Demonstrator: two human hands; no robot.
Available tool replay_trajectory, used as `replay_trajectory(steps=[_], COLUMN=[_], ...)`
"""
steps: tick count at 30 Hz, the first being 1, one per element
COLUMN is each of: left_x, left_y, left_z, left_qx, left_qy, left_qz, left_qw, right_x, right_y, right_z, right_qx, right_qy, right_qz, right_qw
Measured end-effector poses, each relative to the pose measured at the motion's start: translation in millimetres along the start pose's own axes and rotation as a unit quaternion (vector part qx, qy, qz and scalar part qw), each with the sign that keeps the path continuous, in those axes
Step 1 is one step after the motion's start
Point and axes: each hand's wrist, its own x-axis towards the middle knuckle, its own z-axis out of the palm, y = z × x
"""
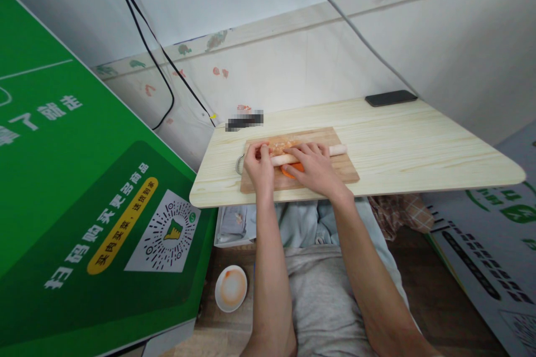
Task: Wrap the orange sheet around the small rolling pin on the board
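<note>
The grip of the left hand (258, 170) is drawn in, with thumb and fingertips brought close together at the left end of a pale rod (280, 160); whether the rod itself is pinched there cannot be told, since that end is covered by the hand. The grip of the right hand (314, 166) is spread, its fingers laid across the rod and its thumb held apart on the side nearer the person. The rod is thus crossed by both hands, with a short stretch left exposed between them and its right end left protruding past the right hand.

Beneath the right thumb, a bright orange piece (293, 170) is partly covered. On the far side of the rod, an orange-tinted, lumpy mass (282, 143) can be seen. All of this is carried by a wooden board (342, 170), at whose left edge a metal ring (239, 164) is fitted.

The board is set near the front edge of a pale bench (419, 139). At the back of the bench, a dark flat object (391, 98) is placed to the right, and a pixelated item (245, 121) to the left. The left side is flanked by a green panel (42, 178), and below the bench a stained white bowl (219, 293) is seen.
</note>
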Motion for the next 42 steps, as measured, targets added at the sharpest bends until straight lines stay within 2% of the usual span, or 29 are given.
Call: replay_trajectory(steps=[42], left_x=[0.6], left_y=[2.2], left_z=[1.0], left_qx=[-0.004], left_qy=[0.0], left_qz=[-0.002], left_qw=[1.0], right_x=[0.8], right_y=[-1.3], right_z=[-0.6], right_qx=[-0.005], right_qy=[-0.006], right_qz=[0.006], right_qw=[1.0])
